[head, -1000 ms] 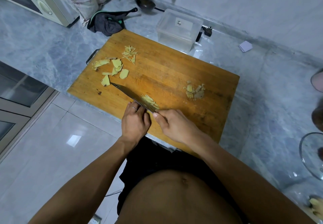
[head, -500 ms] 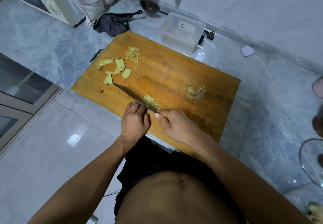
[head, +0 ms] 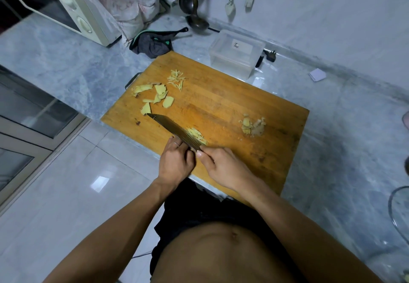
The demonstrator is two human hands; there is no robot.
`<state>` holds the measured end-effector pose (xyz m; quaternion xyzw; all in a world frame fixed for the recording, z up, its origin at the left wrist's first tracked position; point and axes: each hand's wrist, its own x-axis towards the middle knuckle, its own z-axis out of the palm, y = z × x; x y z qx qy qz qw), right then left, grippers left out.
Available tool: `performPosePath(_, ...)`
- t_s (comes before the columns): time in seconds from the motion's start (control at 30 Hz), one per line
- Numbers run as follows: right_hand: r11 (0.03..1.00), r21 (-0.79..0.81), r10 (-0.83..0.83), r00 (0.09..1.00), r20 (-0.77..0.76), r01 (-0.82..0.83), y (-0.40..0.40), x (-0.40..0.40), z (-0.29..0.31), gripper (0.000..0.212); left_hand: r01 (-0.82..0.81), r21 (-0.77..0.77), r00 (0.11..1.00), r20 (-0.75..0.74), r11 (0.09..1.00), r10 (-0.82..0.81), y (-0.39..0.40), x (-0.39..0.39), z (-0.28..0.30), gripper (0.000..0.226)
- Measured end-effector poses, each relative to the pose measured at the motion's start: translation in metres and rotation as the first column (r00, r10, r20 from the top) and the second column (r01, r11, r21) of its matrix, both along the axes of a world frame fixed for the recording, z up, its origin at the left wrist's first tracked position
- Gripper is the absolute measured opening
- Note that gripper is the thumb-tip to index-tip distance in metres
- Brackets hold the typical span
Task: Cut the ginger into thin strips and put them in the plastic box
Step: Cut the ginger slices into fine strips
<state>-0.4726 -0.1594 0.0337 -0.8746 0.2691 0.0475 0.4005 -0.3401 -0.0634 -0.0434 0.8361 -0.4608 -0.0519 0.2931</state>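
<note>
The right hand (head: 223, 166) grips the knife (head: 174, 131) by its handle, which the fingers hide entirely. The blade lies across the board (head: 221, 105), beside fresh strips (head: 195, 135). The left hand (head: 174, 163) presses down at the blade's near side; its fingertips and whatever ginger they hold are hidden, so its grip cannot be told. Uncut slices (head: 155, 97) lie far left; the box (head: 236, 54) stands behind the board.

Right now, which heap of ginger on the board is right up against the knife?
The heap of strips beside the knife blade, just beyond both hands. The flat slices, far strips and scraps lie clear of it.
</note>
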Motion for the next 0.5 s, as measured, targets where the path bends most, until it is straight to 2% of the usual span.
performPosePath(0.07,0.999,0.032,-0.025,0.998,0.063,0.023,-0.005,-0.003,0.000,0.033,-0.014,-0.059,0.995,-0.094,0.998,0.009,0.000,0.001,-0.004,0.022)
performPosePath(0.17,0.991,0.104,-0.094,0.990,0.106,0.083,-0.014,-0.010,0.003,0.047,-0.132,-0.094,0.944,-0.315,0.987,0.096,-0.001,0.003,-0.002,0.037)
performPosePath(0.3,0.968,0.227,-0.131,0.985,0.115,0.103,-0.026,-0.021,0.011,0.051,-0.306,-0.105,0.834,-0.508,0.946,0.214,-0.003,0.010,0.013,0.027)
performPosePath(0.5,0.968,0.212,-0.169,0.975,0.143,0.137,-0.042,-0.030,0.012,0.054,-0.470,-0.114,0.673,-0.688,0.875,0.271,-0.004,0.021,0.027,0.019)
